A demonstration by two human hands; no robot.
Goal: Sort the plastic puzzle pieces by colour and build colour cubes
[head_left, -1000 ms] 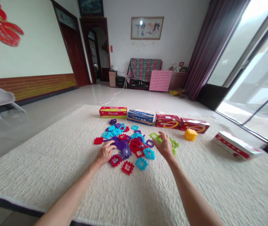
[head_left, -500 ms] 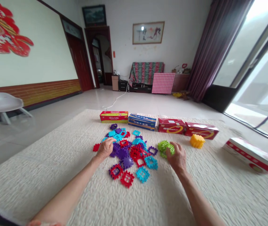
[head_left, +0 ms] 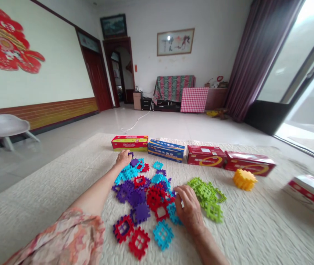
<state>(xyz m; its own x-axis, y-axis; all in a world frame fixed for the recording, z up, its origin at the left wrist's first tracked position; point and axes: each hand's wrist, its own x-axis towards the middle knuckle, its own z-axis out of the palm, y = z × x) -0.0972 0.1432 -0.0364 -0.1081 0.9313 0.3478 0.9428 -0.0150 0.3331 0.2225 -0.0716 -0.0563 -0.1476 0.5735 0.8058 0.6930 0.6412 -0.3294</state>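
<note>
My left hand (head_left: pixel 123 158) reaches to the far left of the pile, its fingers closed on the edge of a purple notched plastic tile (head_left: pixel 131 155). My right hand (head_left: pixel 189 207) is at the pile's right side. Its fingers are curled down onto a purple tile (head_left: pixel 175 191), mostly hidden under them, and it partly covers a blue tile (head_left: pixel 172 213). Between the hands lie mixed notched tiles: red tiles (head_left: pixel 154 197), purple tiles (head_left: pixel 141 212) and blue tiles (head_left: pixel 129 172). Green tiles (head_left: pixel 205 189) lie spread out just right of my right hand.
A yellow stack of tiles (head_left: pixel 244 179) stands to the right. Along the back are a red-and-yellow box (head_left: pixel 129 142), a blue box (head_left: pixel 166 149) and two dark red boxes (head_left: pixel 206 156). A white-and-red box (head_left: pixel 313 195) lies at far right on the cream quilted mat (head_left: pixel 63 184).
My left hand has moved forward to the far purple tile. My right hand has left the green tiles, now spread apart, and moved left to the pile. The view has shifted slightly.
</note>
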